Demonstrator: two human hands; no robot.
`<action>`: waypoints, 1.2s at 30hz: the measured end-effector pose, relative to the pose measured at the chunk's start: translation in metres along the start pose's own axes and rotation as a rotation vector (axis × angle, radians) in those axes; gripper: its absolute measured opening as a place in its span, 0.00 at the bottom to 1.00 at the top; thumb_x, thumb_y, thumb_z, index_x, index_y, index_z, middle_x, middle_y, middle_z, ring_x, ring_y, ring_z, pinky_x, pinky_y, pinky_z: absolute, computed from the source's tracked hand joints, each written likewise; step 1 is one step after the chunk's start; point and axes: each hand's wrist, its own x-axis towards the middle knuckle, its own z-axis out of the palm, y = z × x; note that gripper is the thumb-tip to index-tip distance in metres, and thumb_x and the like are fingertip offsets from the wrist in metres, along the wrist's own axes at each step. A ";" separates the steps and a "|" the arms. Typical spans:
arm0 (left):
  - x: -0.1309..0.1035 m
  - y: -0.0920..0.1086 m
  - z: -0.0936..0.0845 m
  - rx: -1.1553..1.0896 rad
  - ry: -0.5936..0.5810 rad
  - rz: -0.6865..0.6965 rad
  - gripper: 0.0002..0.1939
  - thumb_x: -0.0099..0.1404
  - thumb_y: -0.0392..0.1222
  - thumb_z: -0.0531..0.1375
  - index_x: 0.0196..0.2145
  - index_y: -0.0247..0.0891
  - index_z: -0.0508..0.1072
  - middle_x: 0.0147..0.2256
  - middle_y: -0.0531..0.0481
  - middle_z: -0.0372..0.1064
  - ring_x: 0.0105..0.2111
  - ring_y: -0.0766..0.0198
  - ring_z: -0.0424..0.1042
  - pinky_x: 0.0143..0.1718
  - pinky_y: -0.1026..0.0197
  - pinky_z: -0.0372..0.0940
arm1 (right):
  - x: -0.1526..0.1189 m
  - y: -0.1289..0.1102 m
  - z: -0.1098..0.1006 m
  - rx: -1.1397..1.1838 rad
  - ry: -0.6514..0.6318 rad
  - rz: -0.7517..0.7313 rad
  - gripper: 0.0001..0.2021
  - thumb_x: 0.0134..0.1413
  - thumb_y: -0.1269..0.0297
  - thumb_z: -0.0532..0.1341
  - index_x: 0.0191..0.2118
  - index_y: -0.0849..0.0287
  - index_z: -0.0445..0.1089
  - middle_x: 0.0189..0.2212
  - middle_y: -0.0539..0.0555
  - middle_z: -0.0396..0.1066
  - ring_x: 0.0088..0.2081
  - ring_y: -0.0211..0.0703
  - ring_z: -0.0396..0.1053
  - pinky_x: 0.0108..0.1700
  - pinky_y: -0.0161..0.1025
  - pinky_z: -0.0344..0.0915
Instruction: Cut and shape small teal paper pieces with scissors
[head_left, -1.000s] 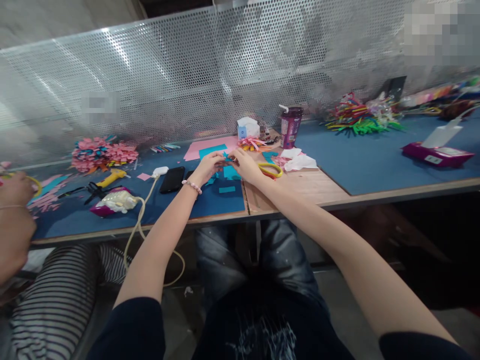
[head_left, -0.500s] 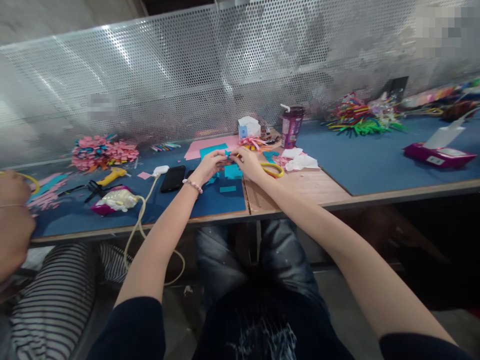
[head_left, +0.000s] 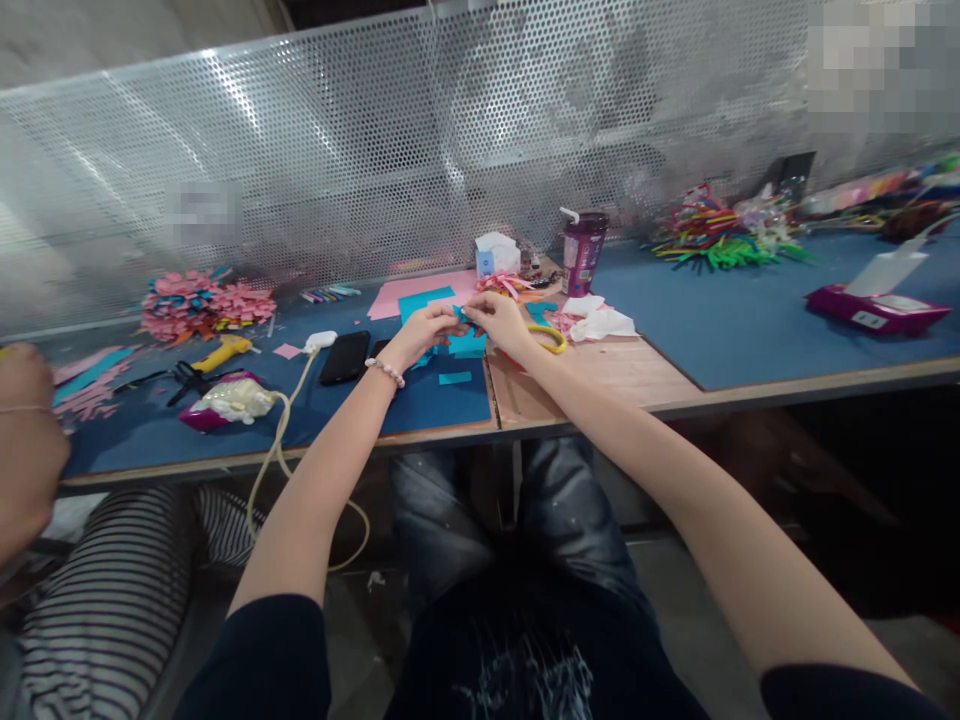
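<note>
Between my fingertips is a small piece of blue paper, pinched from both sides above the table. My left hand, with a beaded bracelet at the wrist, is closed on its left part. My right hand grips its right part with thumb and fingers. Under and behind the hands lie blue paper sheets and pink paper sheets. A small blue strip rests on the mat nearer to me. The yellow handles of scissors show beside my right wrist.
A black phone, yellow glue gun and white cable lie to the left. A purple cup and tissue box stand behind. Wet wipes sit right. Another person's hand is at far left.
My fingers have shifted slightly around the blue piece, turning it a little. At far left, the other person's hand has moved slightly, and the yellow loop by it is now mostly hidden.
</note>
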 end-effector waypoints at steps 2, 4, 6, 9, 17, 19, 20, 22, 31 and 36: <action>0.000 0.000 0.001 0.029 0.011 0.009 0.09 0.55 0.43 0.63 0.32 0.35 0.69 0.33 0.43 0.76 0.35 0.58 0.75 0.29 0.64 0.63 | 0.000 -0.001 -0.001 0.007 0.006 0.008 0.06 0.51 0.64 0.62 0.32 0.62 0.68 0.25 0.50 0.70 0.23 0.34 0.66 0.23 0.32 0.65; 0.000 0.001 0.001 0.062 0.029 0.024 0.10 0.56 0.44 0.62 0.33 0.35 0.70 0.33 0.43 0.76 0.36 0.58 0.75 0.29 0.63 0.63 | 0.000 -0.002 -0.001 0.008 0.011 0.013 0.06 0.51 0.64 0.62 0.31 0.62 0.68 0.25 0.50 0.70 0.23 0.34 0.65 0.23 0.33 0.65; -0.001 0.002 0.001 0.094 0.047 0.041 0.11 0.56 0.45 0.62 0.33 0.35 0.71 0.33 0.43 0.76 0.36 0.58 0.75 0.30 0.63 0.62 | 0.000 -0.002 -0.001 0.005 0.018 0.015 0.06 0.50 0.64 0.62 0.31 0.62 0.68 0.25 0.50 0.70 0.23 0.34 0.65 0.24 0.33 0.65; -0.001 0.002 0.001 0.128 0.054 0.061 0.12 0.56 0.47 0.62 0.34 0.34 0.72 0.34 0.43 0.76 0.36 0.58 0.75 0.30 0.63 0.62 | 0.000 -0.001 -0.001 0.000 0.027 0.016 0.07 0.50 0.64 0.62 0.31 0.62 0.68 0.24 0.50 0.70 0.23 0.34 0.65 0.23 0.33 0.65; -0.002 0.001 0.002 0.170 0.040 0.077 0.12 0.56 0.47 0.62 0.31 0.36 0.71 0.34 0.44 0.76 0.37 0.58 0.75 0.30 0.63 0.62 | 0.001 0.005 0.000 -0.012 0.032 0.021 0.06 0.50 0.64 0.62 0.31 0.62 0.69 0.24 0.49 0.70 0.23 0.33 0.66 0.21 0.30 0.64; -0.003 0.001 0.002 0.179 0.039 0.074 0.12 0.56 0.48 0.62 0.32 0.36 0.72 0.34 0.43 0.76 0.37 0.58 0.75 0.30 0.63 0.62 | 0.002 0.005 0.000 -0.017 0.037 0.016 0.06 0.50 0.64 0.62 0.31 0.62 0.69 0.24 0.49 0.70 0.23 0.34 0.65 0.21 0.31 0.63; -0.003 0.002 0.003 0.185 0.038 0.073 0.13 0.56 0.49 0.63 0.32 0.36 0.72 0.34 0.43 0.76 0.37 0.58 0.75 0.30 0.63 0.63 | 0.002 0.006 0.000 -0.020 0.039 0.012 0.06 0.50 0.63 0.62 0.31 0.62 0.69 0.24 0.50 0.70 0.23 0.34 0.65 0.21 0.31 0.63; -0.004 0.003 0.003 0.195 0.038 0.076 0.13 0.55 0.49 0.63 0.32 0.36 0.73 0.35 0.43 0.76 0.37 0.58 0.74 0.31 0.63 0.62 | 0.002 0.006 0.000 -0.026 0.040 0.004 0.07 0.50 0.63 0.62 0.31 0.62 0.69 0.25 0.50 0.70 0.23 0.35 0.65 0.21 0.31 0.63; -0.005 0.005 0.006 0.228 0.044 0.080 0.13 0.53 0.49 0.64 0.30 0.35 0.75 0.34 0.43 0.76 0.37 0.59 0.74 0.32 0.63 0.62 | 0.003 0.006 0.000 -0.032 0.044 0.014 0.07 0.49 0.63 0.63 0.30 0.62 0.70 0.24 0.50 0.70 0.24 0.35 0.65 0.25 0.32 0.63; -0.004 0.003 0.005 0.240 0.050 0.075 0.13 0.54 0.49 0.64 0.30 0.35 0.76 0.34 0.43 0.76 0.37 0.58 0.74 0.31 0.63 0.62 | 0.002 0.008 0.000 -0.019 0.045 0.028 0.08 0.49 0.62 0.63 0.31 0.62 0.70 0.23 0.50 0.69 0.21 0.33 0.63 0.21 0.30 0.60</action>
